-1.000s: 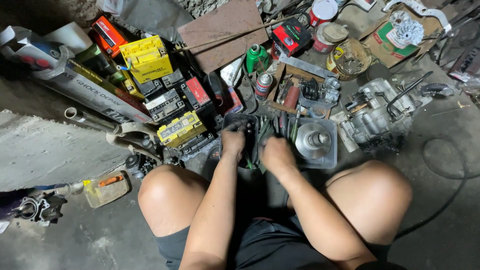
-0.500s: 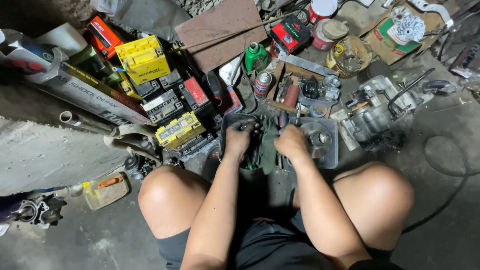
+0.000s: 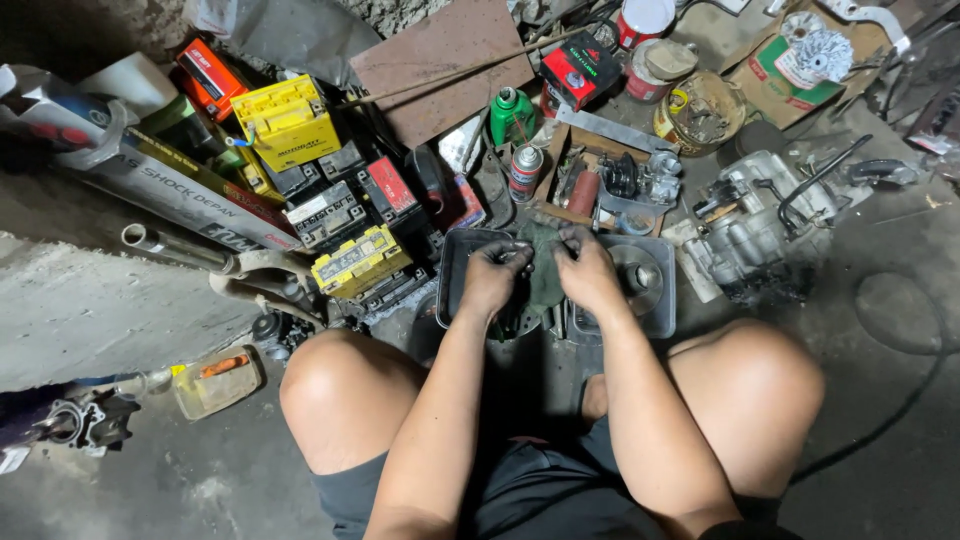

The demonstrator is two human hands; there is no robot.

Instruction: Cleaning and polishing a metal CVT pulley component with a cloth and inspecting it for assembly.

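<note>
I squat on a concrete floor over two dark metal trays (image 3: 455, 262). My left hand (image 3: 493, 280) and my right hand (image 3: 585, 272) are both greasy and together grip a dark green rag (image 3: 543, 262) above the trays. The rag hangs between the two hands, with a small metal part partly hidden in my left fingers. A round metal part (image 3: 640, 280) lies in the right tray beside my right hand. Several tools lie under the rag, mostly hidden.
An engine block (image 3: 755, 225) stands to the right. Several small batteries, among them a yellow one (image 3: 288, 120), are piled at left. A green bottle (image 3: 510, 112), a spray can (image 3: 525, 172), tins and a cardboard box of parts sit behind. A concrete ledge (image 3: 90, 310) runs along the left.
My right hand moved from the right tray back toward the left hand, and both hands now close on the rag.
</note>
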